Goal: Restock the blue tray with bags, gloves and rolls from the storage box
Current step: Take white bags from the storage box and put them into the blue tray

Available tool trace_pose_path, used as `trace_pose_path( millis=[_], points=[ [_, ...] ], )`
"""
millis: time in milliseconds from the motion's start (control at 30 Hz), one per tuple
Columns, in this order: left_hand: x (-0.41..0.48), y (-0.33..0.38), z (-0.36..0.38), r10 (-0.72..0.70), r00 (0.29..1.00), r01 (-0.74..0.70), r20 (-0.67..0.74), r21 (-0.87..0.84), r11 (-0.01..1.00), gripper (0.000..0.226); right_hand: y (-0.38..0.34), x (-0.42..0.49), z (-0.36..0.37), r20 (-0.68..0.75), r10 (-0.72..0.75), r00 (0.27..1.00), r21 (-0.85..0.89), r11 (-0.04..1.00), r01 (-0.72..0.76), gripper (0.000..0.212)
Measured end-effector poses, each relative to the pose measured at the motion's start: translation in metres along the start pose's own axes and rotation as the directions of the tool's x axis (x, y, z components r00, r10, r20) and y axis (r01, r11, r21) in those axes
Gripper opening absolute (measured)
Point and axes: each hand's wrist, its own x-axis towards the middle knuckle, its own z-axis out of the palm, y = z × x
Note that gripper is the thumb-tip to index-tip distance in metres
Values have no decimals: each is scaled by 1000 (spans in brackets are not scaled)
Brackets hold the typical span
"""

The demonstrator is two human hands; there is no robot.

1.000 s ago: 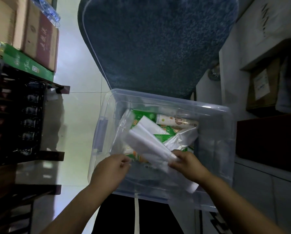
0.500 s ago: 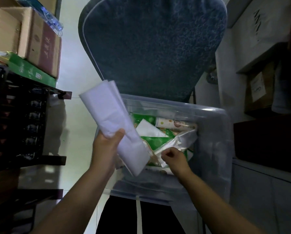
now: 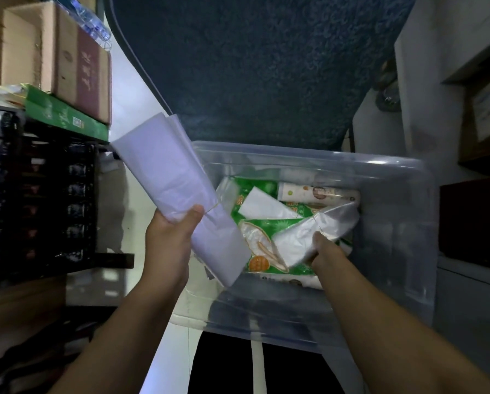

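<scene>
A clear plastic storage box [image 3: 394, 177] sits in front of me, holding green printed packs [image 3: 269, 245], a white folded pack [image 3: 266, 207] and a printed roll [image 3: 317, 193]. My left hand [image 3: 170, 240] grips a white bundle of bags [image 3: 170, 177] tied with a rubber band, raised over the box's left edge. My right hand [image 3: 326, 251] is inside the box, fingers closed on a silvery clear bundle of bags [image 3: 317, 234]. The blue tray is out of view.
A dark shelf rack [image 3: 39, 194] with bottles stands at left, with cardboard boxes [image 3: 53, 52] and a green carton [image 3: 65, 115] on top. A large blue textured cushion [image 3: 252, 66] lies behind the box. Grey cabinets [image 3: 451, 81] stand at right.
My left hand lifted the white bundle out of the box and now holds it up at the left. My right hand went back into the box and closed on the silvery bundle.
</scene>
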Motion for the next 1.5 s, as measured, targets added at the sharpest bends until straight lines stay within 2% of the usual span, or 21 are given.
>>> trace_pose_path(
  millis=[33,100,167,267,333,433,600,767,900,1000,1133,1233,1333,1433,1500],
  points=[
    [-2,1,1,-4,1000,4,17,6,1000,14,1,-2,2,14,16,1000,63,998,-17,30],
    [-5,5,3,-14,999,13,43,11,1000,19,-1,-17,2,46,-23,999,86,996,19,30],
    [-11,13,3,-16,998,16,54,11,1000,20,-3,-39,-4,30,-113,993,55,992,111,27],
    [-25,31,3,-26,994,26,106,4,1000,18,-5,-73,-25,7,-301,954,-69,951,300,40],
    [-36,47,1,-21,990,21,138,4,1000,16,-6,-102,-43,38,-436,899,-189,880,435,26],
    [-56,72,1,-21,978,21,210,4,1000,18,-6,-151,-72,69,-608,791,-259,754,603,9],
    [-93,107,8,11,944,-6,330,-16,1000,15,-1,-234,-120,70,-800,596,-232,568,790,15],
    [-124,125,24,-23,878,30,478,-7,1000,28,10,-301,-181,-110,-899,423,-199,437,877,17],
    [-157,129,51,-134,750,127,648,57,990,35,25,-346,-238,-297,-909,291,-218,362,906,22],
    [-198,132,77,-157,658,98,737,123,988,12,37,-378,-284,-401,-890,218,-210,321,924,18],
    [-264,144,114,-138,496,31,857,142,989,26,49,-414,-350,-545,-831,110,-246,283,927,12],
    [-319,158,147,-42,356,-93,934,81,992,30,55,-432,-399,-631,-768,111,-154,264,952,12],
    [-374,174,192,42,210,-297,977,23,955,25,57,-438,-450,-685,-723,91,-128,243,962,12],
    [-425,182,244,82,86,-531,993,-24,847,24,57,-435,-500,-709,-700,83,-114,231,966,12],
    [-454,179,280,109,53,-674,993,-45,737,28,56,-428,-531,-721,-688,85,-111,236,965,13]
  ],
)
